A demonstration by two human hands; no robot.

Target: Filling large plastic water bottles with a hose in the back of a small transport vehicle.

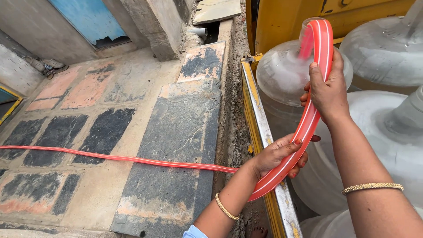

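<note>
hose [308,119]: red, white-striped, bent over a clear water jug's [286,70] neck | your left hand [282,154] and right hand [328,90] both closed round it (firmly) | yellow truck rail [260,128] beneath; open stone pavement [132,132] leftward

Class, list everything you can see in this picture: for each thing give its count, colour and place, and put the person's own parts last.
hose: one, orange-red with white stripes, runs across the paving, bends up to a jar's mouth
water jars: at least four, clear, right side
yellow frame: one, yellow with metal edge, beside the jars
stone paving: grey and pink slabs, left and centre
blue door: one, upper left
sandals: a pair, grey, left by the wall
bangles: two, gold, one per wrist
left hand: holds the lower bend
right hand: grips the hose higher
</note>
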